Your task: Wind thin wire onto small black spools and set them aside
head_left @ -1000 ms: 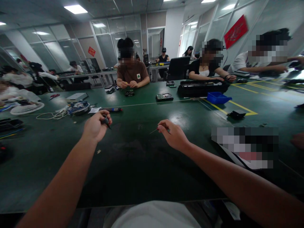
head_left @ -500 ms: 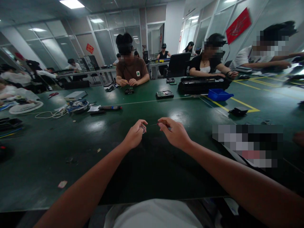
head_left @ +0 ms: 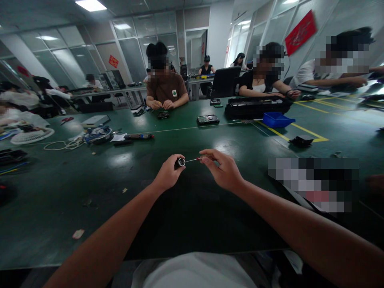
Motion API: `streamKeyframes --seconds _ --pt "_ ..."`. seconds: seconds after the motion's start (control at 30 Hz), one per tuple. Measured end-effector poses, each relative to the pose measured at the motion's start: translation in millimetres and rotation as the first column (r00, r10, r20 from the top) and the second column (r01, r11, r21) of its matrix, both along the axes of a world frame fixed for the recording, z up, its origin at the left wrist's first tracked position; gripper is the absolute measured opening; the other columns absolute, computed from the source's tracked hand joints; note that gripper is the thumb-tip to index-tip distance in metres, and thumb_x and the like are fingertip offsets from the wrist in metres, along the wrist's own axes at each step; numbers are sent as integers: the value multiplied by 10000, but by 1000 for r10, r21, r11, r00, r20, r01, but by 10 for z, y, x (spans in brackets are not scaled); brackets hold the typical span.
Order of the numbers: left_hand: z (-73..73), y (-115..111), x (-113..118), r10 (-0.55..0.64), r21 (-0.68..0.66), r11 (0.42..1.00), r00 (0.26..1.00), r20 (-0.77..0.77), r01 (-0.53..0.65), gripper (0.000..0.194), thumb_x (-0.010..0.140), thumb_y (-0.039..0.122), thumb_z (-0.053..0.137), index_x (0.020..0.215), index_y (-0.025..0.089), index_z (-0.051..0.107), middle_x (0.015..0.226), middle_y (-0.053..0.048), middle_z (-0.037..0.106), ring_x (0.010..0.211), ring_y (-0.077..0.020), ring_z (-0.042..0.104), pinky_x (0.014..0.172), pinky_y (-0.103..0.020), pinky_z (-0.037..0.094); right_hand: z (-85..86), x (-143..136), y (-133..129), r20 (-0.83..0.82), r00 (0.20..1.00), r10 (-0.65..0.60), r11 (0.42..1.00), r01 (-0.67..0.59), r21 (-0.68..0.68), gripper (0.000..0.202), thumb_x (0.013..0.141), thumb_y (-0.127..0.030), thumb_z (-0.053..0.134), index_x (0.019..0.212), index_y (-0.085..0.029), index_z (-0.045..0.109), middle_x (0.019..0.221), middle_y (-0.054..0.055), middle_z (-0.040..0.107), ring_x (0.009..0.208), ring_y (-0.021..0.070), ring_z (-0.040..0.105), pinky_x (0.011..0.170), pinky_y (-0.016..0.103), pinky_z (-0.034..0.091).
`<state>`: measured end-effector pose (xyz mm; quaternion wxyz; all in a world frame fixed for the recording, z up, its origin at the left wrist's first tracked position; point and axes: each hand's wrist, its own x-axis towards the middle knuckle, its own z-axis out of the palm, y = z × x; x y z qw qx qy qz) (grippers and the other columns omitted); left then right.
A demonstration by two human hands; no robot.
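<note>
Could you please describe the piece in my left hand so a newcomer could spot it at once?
Two bare forearms reach over the green table. The left hand holds a small black piece. Its round, silver-rimmed end sets it apart from the thin, red-collared tool in the right hand.

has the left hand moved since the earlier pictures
Yes, to the right: the left hand, first by the left end of the red-tipped tool, is now past its right end.

Left hand (head_left: 169, 173) grasping a small dark cylinder (head_left: 180, 162); right hand (head_left: 223, 168) holding a thin screwdriver (head_left: 196, 159), its shaft directed toward the cylinder, above the green bench (head_left: 192, 224).
</note>
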<state>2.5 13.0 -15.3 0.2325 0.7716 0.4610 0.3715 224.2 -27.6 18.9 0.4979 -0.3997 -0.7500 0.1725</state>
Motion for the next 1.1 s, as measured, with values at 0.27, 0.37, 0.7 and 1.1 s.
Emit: streamKeyframes --seconds 0.27,0.37,0.7,1.1 --pt "-2 12 -34 -17 13 1000 999 -33 18 411 857 191 676 1258 218 593 1279 -81 637 1205 -243 569 1117 -472 362 -1 -20 30 48 998 -38 996 41 -79 208 954 -302 536 1087 -202 662 932 59 758 860 206 709 745 330 511" --pt "-5 18 -41 2 10 1000 999 -36 -2 406 851 187 685 1250 202 609 1279 -87 642 1198 -243 579 1095 -447 391 -4 -16 41 52 997 -52 995 56 -80 205 950 -307 537 1070 -205 668 911 55 755 844 207 705 743 331 504" --pt "26 -3 -54 -20 2 1000 998 -52 20 382 851 218 699 1229 249 650 1225 -55 677 1149 -242 604 1057 -432 416 32 -22 33 68 991 -114 990 119 -76 216 938 -380 577 936 -199 696 770 22 716 691 164 646 655 288 453" --pt "23 -15 -63 -47 11 999 995 -90 48 378 849 240 698 1223 275 657 1197 -56 676 1110 -243 601 1018 -424 431 58 -6 10 118 993 -22 997 31 -77 145 927 -265 545 1013 -206 646 902 48 739 781 172 678 661 278 466"
